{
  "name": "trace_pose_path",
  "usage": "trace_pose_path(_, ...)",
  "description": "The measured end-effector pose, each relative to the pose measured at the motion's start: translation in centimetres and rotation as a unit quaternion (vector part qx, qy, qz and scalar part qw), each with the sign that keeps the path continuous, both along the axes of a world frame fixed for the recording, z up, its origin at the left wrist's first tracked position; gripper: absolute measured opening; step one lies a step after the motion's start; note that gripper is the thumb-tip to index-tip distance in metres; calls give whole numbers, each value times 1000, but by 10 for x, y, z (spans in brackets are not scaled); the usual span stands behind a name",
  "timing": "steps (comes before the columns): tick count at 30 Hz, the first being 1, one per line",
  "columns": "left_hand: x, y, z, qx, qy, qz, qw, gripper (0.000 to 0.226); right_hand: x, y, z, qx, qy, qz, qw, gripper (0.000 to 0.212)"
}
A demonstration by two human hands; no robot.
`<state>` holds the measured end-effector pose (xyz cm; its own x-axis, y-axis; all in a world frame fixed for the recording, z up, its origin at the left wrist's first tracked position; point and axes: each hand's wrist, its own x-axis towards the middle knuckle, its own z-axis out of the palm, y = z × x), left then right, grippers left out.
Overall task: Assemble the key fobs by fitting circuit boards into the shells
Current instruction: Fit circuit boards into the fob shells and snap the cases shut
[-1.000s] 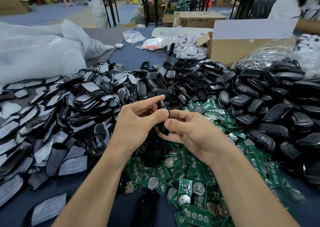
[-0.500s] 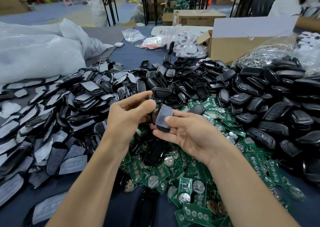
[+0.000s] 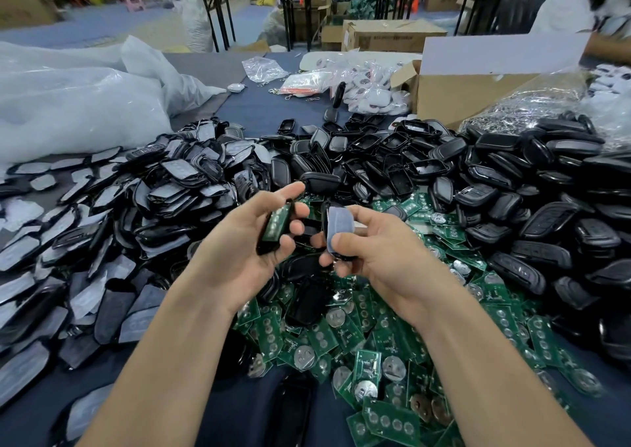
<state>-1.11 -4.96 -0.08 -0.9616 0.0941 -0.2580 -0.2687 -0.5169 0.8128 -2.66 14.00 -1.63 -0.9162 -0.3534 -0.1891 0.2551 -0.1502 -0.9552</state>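
My left hand (image 3: 239, 258) is curled round a black shell half (image 3: 268, 245), thumb on top and fingers underneath, holding it tilted on edge. A green circuit board (image 3: 278, 223) lies inside it, face toward me. Whether it is pressed fully home I cannot tell from this angle.

My right hand (image 3: 386, 258) pinches the cover piece (image 3: 338, 229), thumb on its grey filmed face and fingers behind. It stands nearly upright, just beside the shell half but not touching it.

Both hands hang above the heap of circuit boards (image 3: 375, 344), green and loose, many with round silver battery clips showing. To my left spreads a pile of film-faced covers (image 3: 102, 224). Ahead and to my right lie the black shells (image 3: 512, 190), some open and hollow, some closed.

Farther out on the dark blue table (image 3: 266, 112) are white plastic bags (image 3: 68, 105) at the left, a cardboard box (image 3: 461, 84) at the right, and beside it a bag of metal rings (image 3: 522, 105).
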Motion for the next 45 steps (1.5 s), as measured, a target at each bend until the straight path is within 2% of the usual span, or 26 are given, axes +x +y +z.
trace_pose_path(4, -3, 7, -11, -192, 82, 42, 977, 45, 1, 0, 0, 59, 30, 9, 998, 22)
trace_pose_path(7, 0, 17, -15, -258, 119, 20, 959, 41, 3, 1, 0, 85, 45, 26, 995, 16)
trace_pose_path(9, 1, 21, -16, -287, 117, 39, 950, 33, 4, 0, 1, 84, 47, 15, 995, 15)
trace_pose_path(11, -1, 21, -17, -288, 109, 75, 949, 29, 4, -1, 1, 77, 40, -10, 996, 14)
trace_pose_path(16, -2, 22, -17, -288, 99, 156, 940, 33, 3, -1, 3, 40, 21, -52, 998, 13)
trace_pose_path(22, -1, 26, -16, -283, 107, 158, 940, 29, 3, -5, 1, 40, 20, -116, 992, 16)
trace_pose_path(28, -3, 26, -17, -299, 101, 172, 933, 37, 2, -5, -1, 28, 4, -125, 992, 16)
trace_pose_path(35, -2, 27, -18, -278, 98, 151, 943, 28, 1, -4, -3, 55, 61, -175, 981, 17)
trace_pose_path(41, -3, 26, -18, -332, 124, 212, 911, 34, 2, -6, -2, 45, 34, -123, 991, 14)
trace_pose_path(45, 0, 28, -16, -332, 128, 181, 917, 27, 1, -2, 0, 67, 65, -153, 984, 17)
